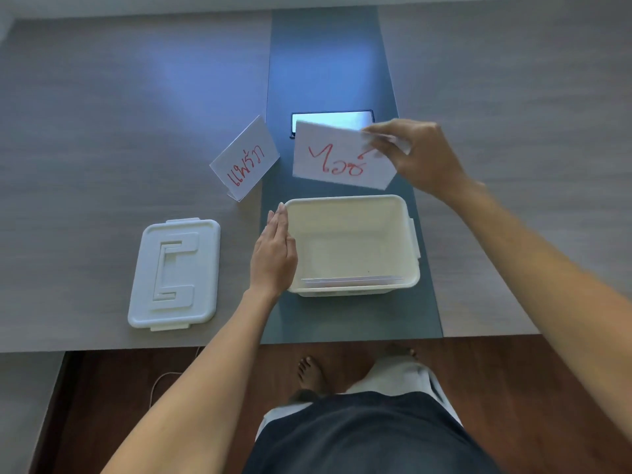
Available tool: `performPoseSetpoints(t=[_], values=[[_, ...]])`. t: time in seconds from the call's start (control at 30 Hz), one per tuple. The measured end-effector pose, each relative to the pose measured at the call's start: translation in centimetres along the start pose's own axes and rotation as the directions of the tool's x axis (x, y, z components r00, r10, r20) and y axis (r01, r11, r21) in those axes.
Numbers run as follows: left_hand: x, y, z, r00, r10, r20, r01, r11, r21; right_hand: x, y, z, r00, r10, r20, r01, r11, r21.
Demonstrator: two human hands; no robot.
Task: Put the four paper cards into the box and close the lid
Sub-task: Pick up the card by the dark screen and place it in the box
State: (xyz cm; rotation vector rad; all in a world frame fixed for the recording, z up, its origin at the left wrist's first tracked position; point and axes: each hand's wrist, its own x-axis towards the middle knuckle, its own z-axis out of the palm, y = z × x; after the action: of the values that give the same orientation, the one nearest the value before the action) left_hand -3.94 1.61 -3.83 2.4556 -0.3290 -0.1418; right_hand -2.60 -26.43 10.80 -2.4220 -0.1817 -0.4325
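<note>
An open white plastic box point(403, 285) stands on the table in front of me, with the edges of paper cards point(352, 280) showing along its near wall. My right hand point(420, 155) pinches a white card with red writing point(338, 157) by its right end, held in the air just beyond the box's far rim. My left hand point(273, 254) lies flat with its fingers together against the box's left wall. Another folded card with red writing point(244, 159) stands on the table to the far left of the box. The white lid point(174, 273) lies flat to the left.
A dark phone point(331, 119) lies beyond the held card on the dark centre strip of the table point(328, 63). The table's near edge runs just below the box and lid. My feet and a thin cable are on the wooden floor below.
</note>
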Motion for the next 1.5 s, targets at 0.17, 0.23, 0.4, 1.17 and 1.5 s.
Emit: performPoseSetpoints(t=[0.17, 0.23, 0.4, 1.17, 1.5], values=[[0.1, 0.0, -0.1, 1.000, -0.010, 0.015, 0.010, 1.000, -0.004, -5.5, -1.2, 0.3, 0.995, -0.024, 0.098, 0.014, 0.995, 0.095], [0.1, 0.0, -0.1, 1.000, -0.010, 0.018, 0.011, 1.000, -0.006, -7.3, -1.1, 0.9, 0.989, -0.039, 0.143, 0.027, 0.996, 0.089], [0.1, -0.1, -0.1, 1.000, -0.007, 0.015, 0.007, 1.000, 0.000, -10.5, -0.2, 2.7, 0.950, 0.035, 0.310, -0.056, 0.997, 0.061], [-0.1, 0.1, -0.4, 1.000, -0.022, -0.010, 0.023, 1.000, 0.005, -3.7, -1.1, 6.5, 0.898, 0.078, 0.432, -0.135, 0.986, 0.102], [-0.3, 0.6, -0.2, 0.998, -0.023, -0.058, 0.020, 0.999, -0.050, 10.6, -1.9, 14.6, 0.849, 0.044, 0.526, 0.042, 0.988, -0.150]])
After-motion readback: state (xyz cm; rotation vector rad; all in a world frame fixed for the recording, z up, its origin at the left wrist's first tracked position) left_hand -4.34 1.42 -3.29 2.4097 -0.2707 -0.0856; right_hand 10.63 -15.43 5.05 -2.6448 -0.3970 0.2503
